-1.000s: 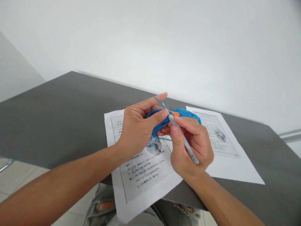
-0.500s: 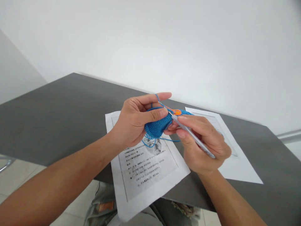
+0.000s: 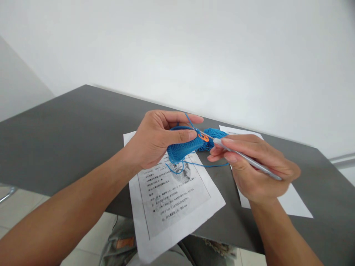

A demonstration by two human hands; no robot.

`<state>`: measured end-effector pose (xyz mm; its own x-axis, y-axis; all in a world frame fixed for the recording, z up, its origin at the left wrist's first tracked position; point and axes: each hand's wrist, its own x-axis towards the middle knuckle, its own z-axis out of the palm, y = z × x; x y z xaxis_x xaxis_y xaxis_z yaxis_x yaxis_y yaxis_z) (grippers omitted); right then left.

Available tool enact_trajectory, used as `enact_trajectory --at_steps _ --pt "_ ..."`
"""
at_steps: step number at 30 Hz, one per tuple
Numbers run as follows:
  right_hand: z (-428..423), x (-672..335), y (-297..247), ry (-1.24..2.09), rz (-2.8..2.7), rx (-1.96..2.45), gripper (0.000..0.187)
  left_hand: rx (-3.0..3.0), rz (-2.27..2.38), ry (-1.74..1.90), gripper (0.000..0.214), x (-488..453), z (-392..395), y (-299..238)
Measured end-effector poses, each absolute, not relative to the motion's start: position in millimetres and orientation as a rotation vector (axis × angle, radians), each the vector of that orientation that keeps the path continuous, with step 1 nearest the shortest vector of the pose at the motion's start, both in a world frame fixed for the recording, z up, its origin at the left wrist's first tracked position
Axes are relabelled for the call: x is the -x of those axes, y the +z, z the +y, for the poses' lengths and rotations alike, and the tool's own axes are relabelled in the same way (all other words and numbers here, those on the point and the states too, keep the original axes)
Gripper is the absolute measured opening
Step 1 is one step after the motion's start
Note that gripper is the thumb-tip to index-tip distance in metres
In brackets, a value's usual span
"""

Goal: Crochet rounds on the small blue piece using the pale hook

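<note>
Between thumb and fingers, my left hand (image 3: 158,138) pinches a blue crochet piece (image 3: 184,147), its index finger stretched out with blue yarn running over it. An orange stitch marker (image 3: 203,137) hangs at the piece's right edge. My right hand (image 3: 260,166) grips a grey-handled crochet hook (image 3: 252,161) like a pen. The hook's thin metal shaft reaches left to the top edge of the piece; its tip is hard to make out near my left thumb. A ball of blue yarn (image 3: 213,135) lies just behind, partly hidden by the right fingers.
A printed sheet (image 3: 177,207) lies under my hands and overhangs the front edge of the dark grey table (image 3: 69,136). Another paper (image 3: 294,203) is beneath my right wrist. A loose yarn strand (image 3: 206,165) crosses the first sheet. Behind stands a white wall (image 3: 177,55).
My right hand has moved right with the hook, away from the crochet piece. The yarn ball now shows between the hands, and the stitch marker has swung to a tilted position.
</note>
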<state>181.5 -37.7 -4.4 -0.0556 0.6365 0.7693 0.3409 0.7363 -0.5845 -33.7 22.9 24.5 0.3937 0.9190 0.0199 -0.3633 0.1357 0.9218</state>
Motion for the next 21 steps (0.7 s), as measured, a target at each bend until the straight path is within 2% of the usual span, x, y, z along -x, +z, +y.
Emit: enact_trajectory --at_steps 10,21 --pt "-37.2 -192.2 5.4 0.243 -1.744 0.783 0.039 -1.104 0.678 0.973 0.021 38.4 27.8 24.5" --pt "-41.2 -204.1 14.9 0.071 -1.951 0.722 0.049 -1.192 0.674 0.84 0.018 45.1 33.8 23.9"
